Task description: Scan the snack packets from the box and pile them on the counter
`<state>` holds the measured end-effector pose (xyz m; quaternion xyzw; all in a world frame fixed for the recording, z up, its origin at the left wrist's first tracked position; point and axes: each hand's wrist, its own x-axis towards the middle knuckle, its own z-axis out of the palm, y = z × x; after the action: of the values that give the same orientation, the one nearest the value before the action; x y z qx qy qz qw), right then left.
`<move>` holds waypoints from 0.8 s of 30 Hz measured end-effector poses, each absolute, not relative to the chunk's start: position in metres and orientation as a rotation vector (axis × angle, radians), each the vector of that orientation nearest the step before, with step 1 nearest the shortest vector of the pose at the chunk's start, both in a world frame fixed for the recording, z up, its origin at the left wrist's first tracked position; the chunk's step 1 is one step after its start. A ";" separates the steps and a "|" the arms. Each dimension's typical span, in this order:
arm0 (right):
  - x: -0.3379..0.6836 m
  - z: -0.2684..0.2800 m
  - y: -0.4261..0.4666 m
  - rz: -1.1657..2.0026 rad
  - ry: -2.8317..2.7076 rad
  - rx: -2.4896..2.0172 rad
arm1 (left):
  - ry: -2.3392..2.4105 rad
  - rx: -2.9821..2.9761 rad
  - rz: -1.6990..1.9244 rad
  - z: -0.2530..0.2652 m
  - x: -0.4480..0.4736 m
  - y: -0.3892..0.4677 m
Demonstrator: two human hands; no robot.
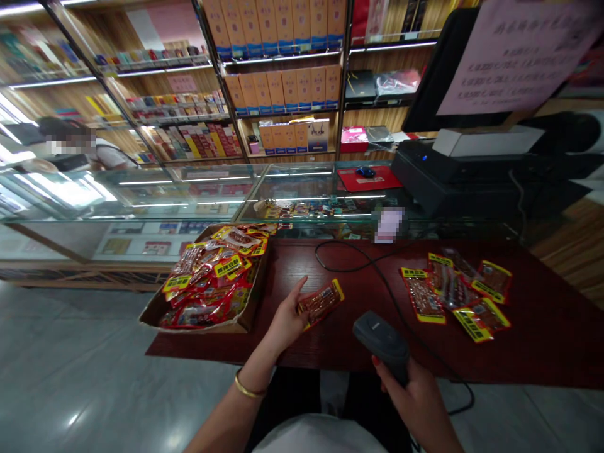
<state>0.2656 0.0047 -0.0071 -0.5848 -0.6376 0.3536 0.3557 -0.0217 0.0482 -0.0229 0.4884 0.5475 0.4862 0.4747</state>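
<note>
My left hand (289,319) grips a snack packet (323,303), red and yellow with brown food showing through, just over the dark red table. In my right hand (409,393) is a dark grey barcode scanner (381,340), its head tilted toward the packet but apart from it. Left of my hands stands an open cardboard box (252,308) heaped with similar snack packets (212,277). Several more packets (453,292) lie in a loose group on the table to the right of the scanner.
A black cable (394,302) loops across the table (302,258). Behind it runs a glass display counter (283,182) with a mouse on a red mat (368,182). A monitor (443,69) stands at right. Boxed goods fill the shelves; a person (106,154) is at far left.
</note>
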 end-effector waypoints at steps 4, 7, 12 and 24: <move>0.276 -0.005 -0.003 0.861 -1.542 -1.569 | 1.066 1.013 1.229 -0.036 0.040 0.099; 0.281 -0.003 -0.010 0.830 -1.501 -1.590 | 0.967 0.941 1.184 -0.046 0.109 0.145; 0.281 -0.003 -0.015 0.843 -1.482 -1.573 | 1.005 1.285 1.058 -0.036 0.166 0.166; 0.269 -0.025 0.006 0.908 -1.725 -1.497 | 2.851 1.570 0.619 0.072 -0.159 0.018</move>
<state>0.2687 0.0061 -0.0250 -0.5738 -0.6613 0.3479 0.3351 -0.1590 0.0178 0.0721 0.4721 0.8574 0.1861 -0.0858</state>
